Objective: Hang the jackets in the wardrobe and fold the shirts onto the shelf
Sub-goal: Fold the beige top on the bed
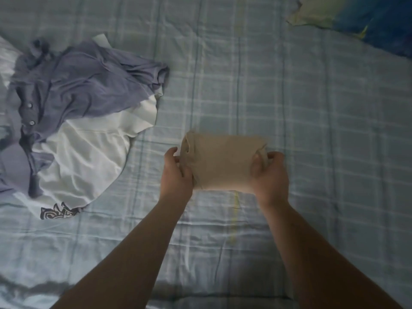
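Seen from above, a person's left hand [177, 169] and right hand [269, 172] each hold one short end of a beige shirt [220, 161], already folded into a small, thick rectangle. Each grip is clenched on the cloth, thumb on top and fingers curled underneath. The bundle is at the middle of a bed [312, 108] covered in a pale blue checked sheet; whether it rests on the sheet or hangs just above it cannot be told. To carry it to the shelf neatly, both grips should probably stay firm and level, with the fingers supporting the layers from below so they do not slip apart. Further off to the left, a crumpled purple shirt [78, 85] lies over a white shirt [89, 157], both unfolded. At the far right corner lies blue and pale green cloth [383, 25].
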Demonstrator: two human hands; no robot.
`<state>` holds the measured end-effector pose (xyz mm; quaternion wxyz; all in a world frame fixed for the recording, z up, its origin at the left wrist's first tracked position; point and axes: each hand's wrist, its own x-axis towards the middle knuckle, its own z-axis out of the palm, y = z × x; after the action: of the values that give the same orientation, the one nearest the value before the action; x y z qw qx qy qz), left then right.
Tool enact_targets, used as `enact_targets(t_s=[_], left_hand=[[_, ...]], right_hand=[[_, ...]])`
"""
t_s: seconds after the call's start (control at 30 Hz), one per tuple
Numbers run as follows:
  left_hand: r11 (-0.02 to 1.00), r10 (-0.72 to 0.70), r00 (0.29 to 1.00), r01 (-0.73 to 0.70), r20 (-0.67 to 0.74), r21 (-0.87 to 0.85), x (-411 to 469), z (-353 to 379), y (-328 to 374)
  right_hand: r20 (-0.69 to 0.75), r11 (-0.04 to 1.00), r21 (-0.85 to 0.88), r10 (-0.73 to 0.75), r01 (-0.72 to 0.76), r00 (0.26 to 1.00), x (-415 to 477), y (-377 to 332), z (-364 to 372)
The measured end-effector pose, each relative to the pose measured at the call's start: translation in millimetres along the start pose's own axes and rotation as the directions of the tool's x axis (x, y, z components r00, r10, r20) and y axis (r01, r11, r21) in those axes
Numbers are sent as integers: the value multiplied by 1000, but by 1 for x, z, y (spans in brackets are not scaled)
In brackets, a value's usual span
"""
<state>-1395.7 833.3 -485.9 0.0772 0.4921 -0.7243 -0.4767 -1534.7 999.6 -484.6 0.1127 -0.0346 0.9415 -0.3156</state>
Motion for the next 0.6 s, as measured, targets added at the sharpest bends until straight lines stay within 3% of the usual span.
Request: enact_targets(t_s=[0.17,0.23,0.3,0.37,0.43,0.5,0.6], left_hand=[[995,42,999,-41,-10,94,-7,-9,20],[980,136,984,-117,-114,164,-7,-19,35],[900,392,910,-349,-134,261,-6,-24,54],[725,608,791,-589,71,357,-1,-13,72],[568,636,711,-694,300,442,3,5,77],[485,551,728,-677,408,554,12,15,67],[452,485,756,-647,439,614,20,11,32]], right_hand=[[31,977,207,43,-49,999,-3,-5,-14],[-82,983,148,-101,112,992,-3,-10,-30],[-126,934,12,-353,357,927,-4,-19,-44],[-36,817,-96,-573,568,819,1,-32,-45],[109,702,-183,-682,689,724,4,-41,-33],[249,642,-267,-675,719,694,7,-37,-19],[343,617,-336,-624,712,702,6,-6,-10]])
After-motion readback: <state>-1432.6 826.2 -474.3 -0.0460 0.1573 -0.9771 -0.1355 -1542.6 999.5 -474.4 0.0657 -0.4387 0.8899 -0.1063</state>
